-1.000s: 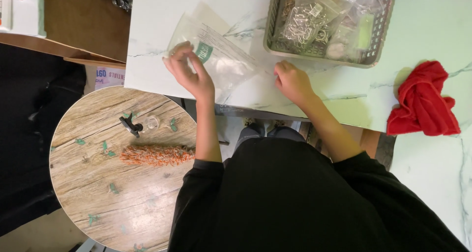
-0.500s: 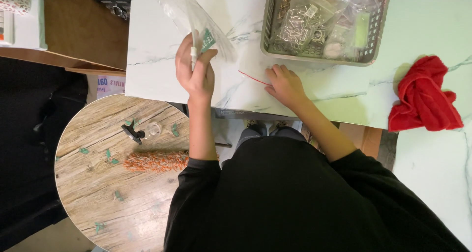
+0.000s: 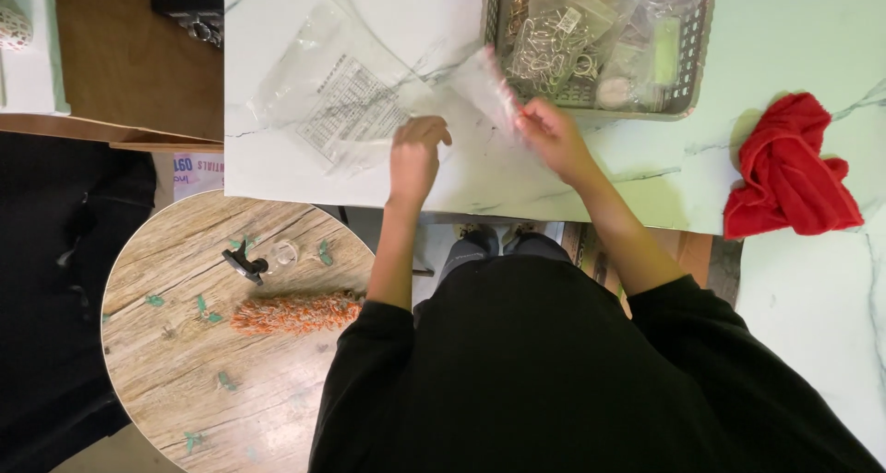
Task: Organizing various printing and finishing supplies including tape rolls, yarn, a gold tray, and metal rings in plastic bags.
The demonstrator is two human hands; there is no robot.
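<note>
Your right hand has its grip pinched shut on the corner of a small clear plastic bag, lifted just above the desk in front of the wire basket, while your left hand hangs loosely curled and empty beside the larger flat bag with a printed label. The small bag looks feather-light, limp and slick, so it will likely flop and slide. Pinching it at an edge or its sealed strip should hold best.
</note>
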